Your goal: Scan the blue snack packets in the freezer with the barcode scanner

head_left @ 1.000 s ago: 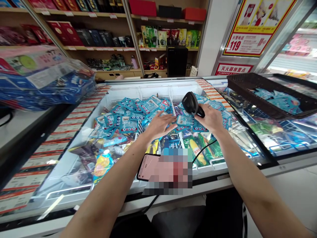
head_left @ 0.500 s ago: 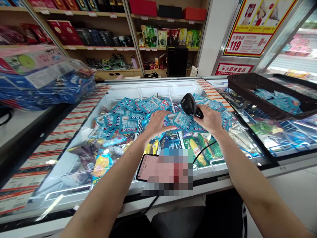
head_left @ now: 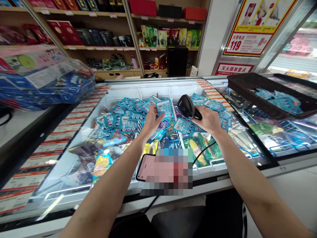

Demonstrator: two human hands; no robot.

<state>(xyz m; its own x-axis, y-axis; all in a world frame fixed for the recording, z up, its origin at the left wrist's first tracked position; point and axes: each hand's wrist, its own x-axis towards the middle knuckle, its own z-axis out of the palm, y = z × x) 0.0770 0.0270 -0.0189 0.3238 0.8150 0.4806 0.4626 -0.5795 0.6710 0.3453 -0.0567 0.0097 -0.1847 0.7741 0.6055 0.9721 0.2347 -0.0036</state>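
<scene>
Drawn back to the left since half a second ago, the left hand [head_left: 150,121] now has a blue packet [head_left: 164,106] raised, while the scanner [head_left: 185,106] has shifted slightly left too. Both hands are occupied: the left pinches the blue packet by its near left edge between thumb and fingers, its barcode side facing up; the right is wrapped around the scanner's handle. The blue packet sits just left of the scanner, apart from it, and the scanner's head leans that way. Just below the scanner, a loose packet [head_left: 182,125] lies on the glass top of the freezer [head_left: 218,183], near the right hand [head_left: 209,119]. Left of the scanner spreads a pile of similar packets [head_left: 127,124], many overlapping; more lie to its right, partly behind the right hand. A black cable [head_left: 201,152] curves across the glass below the scanner, above green bags [head_left: 196,148] seen through it. Nearer the person than the scanner is a phone [head_left: 148,167], its right part blurred out. Well to the scanner's right, a brown basket [head_left: 244,91] contains more blue packets [head_left: 284,102]; well to its left stands a plastic-wrapped bundle [head_left: 42,79]. Beyond the scanner, shelves [head_left: 99,48] carry boxes and bags, with a red-and-yellow sign [head_left: 247,44] to their right.
</scene>
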